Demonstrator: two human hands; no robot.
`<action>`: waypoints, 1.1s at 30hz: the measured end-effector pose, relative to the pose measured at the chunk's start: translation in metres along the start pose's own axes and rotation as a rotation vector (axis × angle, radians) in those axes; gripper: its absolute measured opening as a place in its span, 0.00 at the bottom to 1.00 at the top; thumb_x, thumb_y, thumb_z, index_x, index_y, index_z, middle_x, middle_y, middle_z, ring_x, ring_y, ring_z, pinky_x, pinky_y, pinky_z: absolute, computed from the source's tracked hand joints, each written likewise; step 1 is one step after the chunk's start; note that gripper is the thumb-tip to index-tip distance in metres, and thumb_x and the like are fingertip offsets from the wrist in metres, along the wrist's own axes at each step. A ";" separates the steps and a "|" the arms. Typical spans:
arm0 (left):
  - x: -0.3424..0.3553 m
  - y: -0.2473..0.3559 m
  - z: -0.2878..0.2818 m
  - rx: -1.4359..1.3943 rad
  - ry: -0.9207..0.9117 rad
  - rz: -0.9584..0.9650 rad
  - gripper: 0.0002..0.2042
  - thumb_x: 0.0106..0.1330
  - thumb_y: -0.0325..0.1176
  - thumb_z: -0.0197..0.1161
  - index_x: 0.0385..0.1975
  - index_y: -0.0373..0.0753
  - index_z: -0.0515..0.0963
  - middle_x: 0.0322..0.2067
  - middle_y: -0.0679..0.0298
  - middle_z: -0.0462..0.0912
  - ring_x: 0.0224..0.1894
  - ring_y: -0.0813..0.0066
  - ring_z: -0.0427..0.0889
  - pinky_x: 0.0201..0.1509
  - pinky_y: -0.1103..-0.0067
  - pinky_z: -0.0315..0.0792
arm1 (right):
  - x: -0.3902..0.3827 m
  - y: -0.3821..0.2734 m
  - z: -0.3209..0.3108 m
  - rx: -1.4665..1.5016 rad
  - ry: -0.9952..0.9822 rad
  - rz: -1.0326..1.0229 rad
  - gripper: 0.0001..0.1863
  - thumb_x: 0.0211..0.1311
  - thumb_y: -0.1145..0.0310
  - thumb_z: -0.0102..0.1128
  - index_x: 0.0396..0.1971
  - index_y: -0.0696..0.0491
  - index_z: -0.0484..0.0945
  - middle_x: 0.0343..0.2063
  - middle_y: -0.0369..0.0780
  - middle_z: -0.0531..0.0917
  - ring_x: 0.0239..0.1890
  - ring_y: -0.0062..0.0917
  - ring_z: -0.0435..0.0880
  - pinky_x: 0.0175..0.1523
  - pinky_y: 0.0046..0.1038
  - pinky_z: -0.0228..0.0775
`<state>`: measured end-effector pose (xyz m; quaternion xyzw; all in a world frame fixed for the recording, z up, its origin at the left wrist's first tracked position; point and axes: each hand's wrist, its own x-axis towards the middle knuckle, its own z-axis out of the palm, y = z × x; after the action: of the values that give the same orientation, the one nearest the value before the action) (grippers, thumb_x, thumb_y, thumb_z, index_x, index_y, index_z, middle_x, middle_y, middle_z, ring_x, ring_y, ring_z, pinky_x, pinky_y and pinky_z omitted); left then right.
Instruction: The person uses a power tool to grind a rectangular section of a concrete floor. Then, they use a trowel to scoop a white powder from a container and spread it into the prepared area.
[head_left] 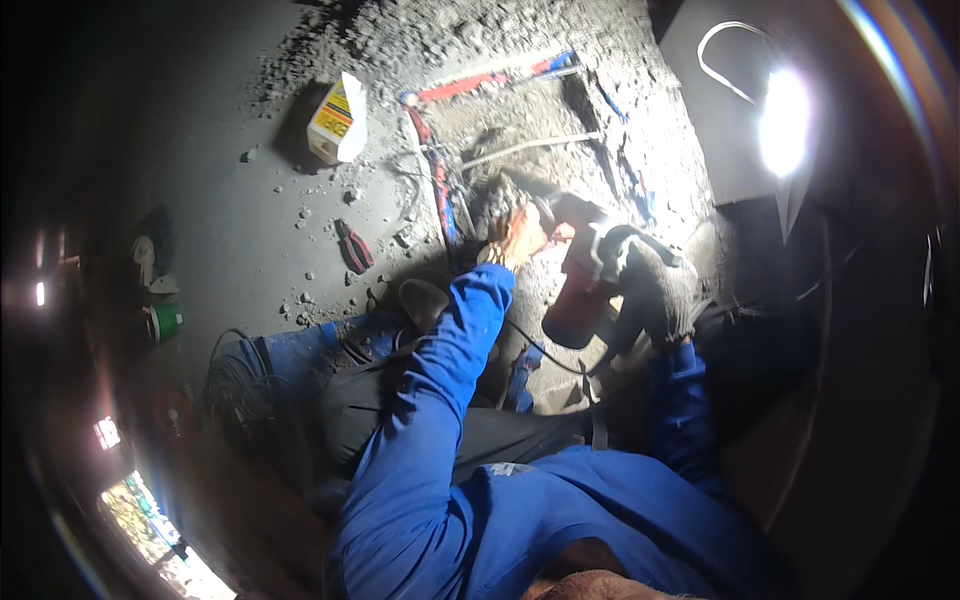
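Observation:
My gloved right hand is wrapped round the rear grip of a red and dark corded power tool; its exact kind is unclear. The tool lies across a rough recess in broken concrete, its front end pointing left. My bare left hand is closed at that front end, though the fingers are partly hidden and washed out by light. Around the recess runs a rectangular frame with red and blue edging, partly covered in dust. A pale rod crosses its upper part.
Rubble lies beyond the frame. At left are a white and yellow box, red-handled pliers, a green and white roll, a blue bag and coiled cable. A bright lamp stands at right.

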<state>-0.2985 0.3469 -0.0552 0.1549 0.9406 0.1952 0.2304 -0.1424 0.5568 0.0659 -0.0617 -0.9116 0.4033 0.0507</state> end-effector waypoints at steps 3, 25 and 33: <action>-0.019 0.011 0.006 -0.090 0.136 0.078 0.18 0.49 0.44 0.65 0.33 0.36 0.76 0.30 0.47 0.81 0.33 0.46 0.80 0.37 0.59 0.75 | -0.008 -0.036 -0.031 -0.387 0.060 -0.257 0.11 0.56 0.68 0.59 0.38 0.52 0.80 0.24 0.37 0.81 0.24 0.23 0.80 0.29 0.26 0.71; 0.025 0.035 -0.015 0.052 -0.015 0.421 0.29 0.51 0.61 0.64 0.25 0.34 0.79 0.26 0.50 0.81 0.31 0.53 0.82 0.37 0.65 0.75 | 0.033 -0.106 -0.016 0.616 0.225 0.550 0.10 0.62 0.67 0.56 0.36 0.57 0.80 0.19 0.36 0.79 0.19 0.17 0.76 0.24 0.20 0.66; 0.032 0.052 0.001 0.029 -0.150 0.345 0.13 0.57 0.42 0.60 0.31 0.38 0.79 0.32 0.51 0.83 0.37 0.56 0.83 0.43 0.67 0.75 | 0.038 -0.077 -0.040 0.382 0.028 0.461 0.07 0.62 0.71 0.51 0.33 0.56 0.77 0.23 0.36 0.78 0.24 0.19 0.78 0.28 0.23 0.70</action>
<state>-0.3145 0.4051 -0.0448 0.3312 0.8831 0.2063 0.2607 -0.1793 0.5409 0.1514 -0.2619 -0.7805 0.5674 -0.0190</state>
